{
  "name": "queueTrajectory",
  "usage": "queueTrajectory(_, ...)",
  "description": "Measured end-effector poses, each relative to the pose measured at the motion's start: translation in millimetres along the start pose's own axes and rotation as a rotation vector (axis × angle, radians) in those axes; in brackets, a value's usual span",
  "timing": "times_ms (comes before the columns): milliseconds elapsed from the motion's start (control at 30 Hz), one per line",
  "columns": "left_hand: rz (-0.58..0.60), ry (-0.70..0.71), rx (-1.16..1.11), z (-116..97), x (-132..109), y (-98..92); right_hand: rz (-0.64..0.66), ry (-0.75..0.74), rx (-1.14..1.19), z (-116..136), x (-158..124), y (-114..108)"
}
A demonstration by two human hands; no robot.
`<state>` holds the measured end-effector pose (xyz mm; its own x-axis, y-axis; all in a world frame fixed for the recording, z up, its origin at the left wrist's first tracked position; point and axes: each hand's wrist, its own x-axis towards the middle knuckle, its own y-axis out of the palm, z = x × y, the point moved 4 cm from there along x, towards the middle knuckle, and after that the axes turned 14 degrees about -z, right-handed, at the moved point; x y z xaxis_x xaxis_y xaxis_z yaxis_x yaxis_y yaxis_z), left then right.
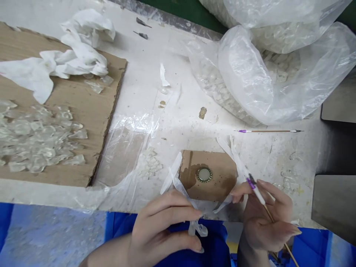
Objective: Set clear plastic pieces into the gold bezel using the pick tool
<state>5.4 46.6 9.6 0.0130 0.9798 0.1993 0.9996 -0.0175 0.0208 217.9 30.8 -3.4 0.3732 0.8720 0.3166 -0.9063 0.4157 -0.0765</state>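
Clear translucent lump (pixel 198 228) is resting pinched between the narrowly curled fingers of the left hand (pixel 164 226) at lower centre, while the right hand (pixel 264 218) is gripping a slender wooden-shafted pick (pixel 257 191) just beside a rough cardboard square (pixel 219 185) bearing a ridged metal bottle cap (pixel 204 174).

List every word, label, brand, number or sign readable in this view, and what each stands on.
None readable. The crimped cap on the cardboard has a plain pale centre; any marks on its rim are too small to read.
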Motion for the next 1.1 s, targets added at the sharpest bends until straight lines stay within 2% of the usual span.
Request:
queueTrajectory(133,-0.008,-0.058,-0.012,4,-5,-1.8,-0.037,0.067,-0.115,2,-1,8)
queueTrajectory(300,-0.047,-0.233,-0.118,10,-13,-1.6,0.03,-0.029,-0.368,5,-3,15)
queueTrajectory(500,-0.064,-0.414,-0.233,15,-16,0.3,0.137,-0.157,-0.42,0,-5,23)
queueTrajectory(600,-0.091,-0.42,-0.249,16,-15,-1.7,0.223,-0.222,-0.407,1,-4,31)
queueTrajectory(767,-0.098,-0.33,-0.174,15,-11,-5.6,0.309,-0.289,-0.408,6,-3,37)
queueTrajectory(967,-0.066,-0.3,-0.21,16,-11,-4.6,0.326,-0.291,-0.394,5,-6,37)
queueTrajectory(1100,-0.121,-0.412,-0.312,18,-15,1.5,0.29,-0.239,-0.337,6,-6,33)
